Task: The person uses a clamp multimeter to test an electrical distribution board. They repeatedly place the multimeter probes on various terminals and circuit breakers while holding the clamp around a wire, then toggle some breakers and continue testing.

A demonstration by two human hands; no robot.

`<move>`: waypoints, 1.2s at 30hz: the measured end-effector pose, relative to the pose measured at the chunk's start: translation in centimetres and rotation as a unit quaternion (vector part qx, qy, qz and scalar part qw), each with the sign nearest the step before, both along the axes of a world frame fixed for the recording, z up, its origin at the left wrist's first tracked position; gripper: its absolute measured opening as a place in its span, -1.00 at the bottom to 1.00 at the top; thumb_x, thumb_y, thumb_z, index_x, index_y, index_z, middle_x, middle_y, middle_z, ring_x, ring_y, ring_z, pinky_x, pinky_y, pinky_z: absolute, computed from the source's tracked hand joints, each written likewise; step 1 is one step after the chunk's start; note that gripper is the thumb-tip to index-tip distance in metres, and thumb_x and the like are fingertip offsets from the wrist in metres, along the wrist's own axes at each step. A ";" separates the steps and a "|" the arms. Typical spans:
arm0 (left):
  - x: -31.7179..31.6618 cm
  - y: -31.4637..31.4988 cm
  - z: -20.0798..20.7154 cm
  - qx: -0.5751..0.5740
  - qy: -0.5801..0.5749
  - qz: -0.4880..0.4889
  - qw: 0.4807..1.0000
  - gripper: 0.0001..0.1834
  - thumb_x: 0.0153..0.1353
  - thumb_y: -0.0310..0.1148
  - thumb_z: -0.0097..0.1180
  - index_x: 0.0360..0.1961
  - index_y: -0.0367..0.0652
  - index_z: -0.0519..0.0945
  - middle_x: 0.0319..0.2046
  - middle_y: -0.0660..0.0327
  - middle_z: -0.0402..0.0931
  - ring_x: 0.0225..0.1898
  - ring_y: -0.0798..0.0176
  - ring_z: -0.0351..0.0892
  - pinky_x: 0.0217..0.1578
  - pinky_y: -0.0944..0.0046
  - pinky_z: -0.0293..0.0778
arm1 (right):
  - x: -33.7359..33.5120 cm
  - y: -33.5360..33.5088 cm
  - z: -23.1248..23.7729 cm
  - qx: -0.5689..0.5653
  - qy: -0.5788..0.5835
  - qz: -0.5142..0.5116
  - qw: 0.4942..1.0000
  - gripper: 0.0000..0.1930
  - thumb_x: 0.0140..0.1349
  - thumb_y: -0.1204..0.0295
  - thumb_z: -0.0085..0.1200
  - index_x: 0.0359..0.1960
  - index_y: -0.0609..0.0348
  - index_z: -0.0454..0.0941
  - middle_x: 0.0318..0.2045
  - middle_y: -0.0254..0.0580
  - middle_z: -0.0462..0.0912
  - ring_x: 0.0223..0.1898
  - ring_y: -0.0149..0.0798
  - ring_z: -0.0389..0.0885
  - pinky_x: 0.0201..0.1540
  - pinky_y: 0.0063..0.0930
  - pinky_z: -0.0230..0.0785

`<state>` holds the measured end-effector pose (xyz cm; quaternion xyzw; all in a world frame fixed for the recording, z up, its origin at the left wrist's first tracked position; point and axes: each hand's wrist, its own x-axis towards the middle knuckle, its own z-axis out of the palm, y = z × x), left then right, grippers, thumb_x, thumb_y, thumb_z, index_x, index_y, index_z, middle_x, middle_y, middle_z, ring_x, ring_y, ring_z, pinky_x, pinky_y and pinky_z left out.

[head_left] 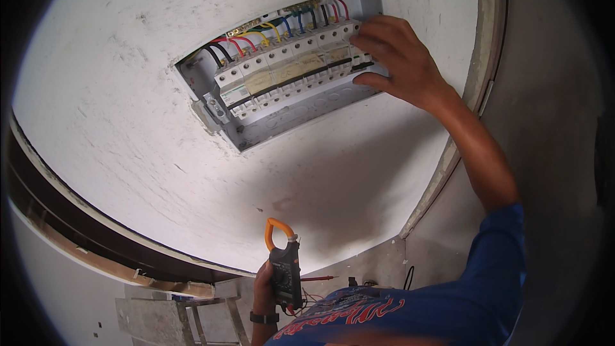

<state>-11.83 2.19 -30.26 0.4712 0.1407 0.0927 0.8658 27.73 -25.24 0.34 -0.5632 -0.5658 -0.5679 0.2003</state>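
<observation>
The right hand (397, 64) reached up to the row of white circuit breakers (291, 67) in the open panel box (301, 115) recessed in the white wall (128, 90), its grip spread, fingertips (359, 41) touching the rightmost breakers and thumb just below them. Coloured wires (275, 29) ran into the breakers' tops. Low down, the left hand (264, 288) had its grip wrapped around a dark clamp meter (285, 272) with orange jaws, held upright near the blue shirt (448, 301).

rightmost breakers (356, 57) perhaps hidden behind the right hand (400, 64)
</observation>
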 end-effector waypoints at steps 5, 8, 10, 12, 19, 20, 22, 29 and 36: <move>0.8 -0.2 0.8 -0.003 0.001 -0.012 1.000 -0.33 0.53 0.09 0.05 0.29 -0.35 0.46 -0.05 -0.13 0.71 -0.15 0.07 0.83 -0.13 0.14 0.80 | 0.6 -0.9 0.7 -0.045 0.027 -0.025 0.998 -0.47 0.02 0.33 0.53 0.08 0.08 0.70 0.10 -0.29 0.66 0.21 -0.12 0.55 0.24 -0.29 0.64; 1.5 -0.3 0.6 -0.004 -0.004 -0.023 1.000 -0.34 0.53 0.08 0.05 0.28 -0.35 0.46 -0.05 -0.13 0.71 -0.14 0.06 0.82 -0.14 0.14 0.80 | 0.5 -1.0 0.9 -0.050 0.055 -0.011 0.997 -0.54 0.06 0.35 0.51 0.04 0.09 0.72 0.04 -0.29 0.69 0.18 -0.16 0.57 0.20 -0.30 0.65; 1.7 -0.4 0.4 -0.010 -0.012 -0.028 0.999 -0.34 0.53 0.09 0.06 0.28 -0.35 0.46 -0.05 -0.13 0.71 -0.14 0.06 0.82 -0.14 0.14 0.80 | 0.6 -0.9 1.4 -0.056 0.060 0.007 0.997 -0.56 0.07 0.36 0.51 0.03 0.09 0.73 0.02 -0.27 0.69 0.16 -0.14 0.59 0.15 -0.28 0.65; 1.8 -0.5 0.4 0.005 -0.016 -0.028 0.999 -0.34 0.52 0.09 0.07 0.27 -0.35 0.46 -0.05 -0.13 0.71 -0.13 0.06 0.82 -0.14 0.14 0.80 | 0.8 -0.9 2.1 -0.072 0.051 0.023 0.996 -0.54 0.05 0.37 0.51 0.03 0.09 0.73 0.02 -0.24 0.69 0.14 -0.09 0.60 0.10 -0.22 0.63; 1.0 -1.1 1.3 0.018 -0.010 -0.004 1.000 -0.30 0.49 0.13 0.11 0.28 -0.35 0.46 -0.06 -0.11 0.71 -0.14 0.03 0.82 -0.16 0.12 0.80 | -2.0 -0.7 -1.0 0.082 0.052 0.043 0.994 -0.64 0.10 0.48 0.49 -0.03 0.20 0.74 -0.09 -0.11 0.73 0.01 0.01 0.65 0.03 -0.18 0.58; 0.9 -1.2 1.4 0.014 -0.013 0.003 1.000 -0.29 0.48 0.13 0.12 0.28 -0.35 0.46 -0.06 -0.12 0.71 -0.14 0.03 0.81 -0.16 0.11 0.80 | -3.3 -0.9 -3.3 0.119 0.052 0.041 0.991 -0.65 0.12 0.51 0.46 -0.04 0.25 0.73 -0.10 -0.05 0.72 -0.03 0.04 0.66 -0.01 -0.14 0.57; 0.6 -1.5 1.6 0.003 -0.018 0.017 1.000 -0.28 0.48 0.14 0.12 0.28 -0.35 0.46 -0.07 -0.12 0.70 -0.15 0.01 0.81 -0.17 0.09 0.80 | -6.7 -1.0 -9.2 0.107 0.119 0.092 0.983 -0.66 0.15 0.56 0.39 -0.02 0.33 0.69 -0.20 0.01 0.72 -0.18 0.03 0.69 -0.13 -0.12 0.57; -0.4 -1.5 3.8 0.015 -0.045 0.037 0.998 -0.27 0.49 0.23 0.03 0.24 -0.31 0.48 -0.20 -0.11 0.70 -0.33 0.05 0.77 -0.31 0.13 0.74 | -23.0 6.2 -29.6 0.067 0.615 0.219 0.755 -0.69 0.29 0.51 0.42 0.05 0.21 0.71 -0.35 -0.19 0.75 -0.39 -0.33 0.73 -0.28 -0.42 0.58; 0.1 -1.9 4.6 0.052 -0.057 0.034 0.996 -0.28 0.48 0.18 0.06 0.25 -0.34 0.46 -0.12 -0.11 0.71 -0.22 0.08 0.81 -0.22 0.13 0.79 | -26.5 5.3 -33.0 -0.081 0.656 0.286 0.694 -0.50 0.37 0.52 0.34 0.33 0.18 0.57 -0.34 -0.26 0.74 -0.38 -0.37 0.70 -0.22 -0.43 0.61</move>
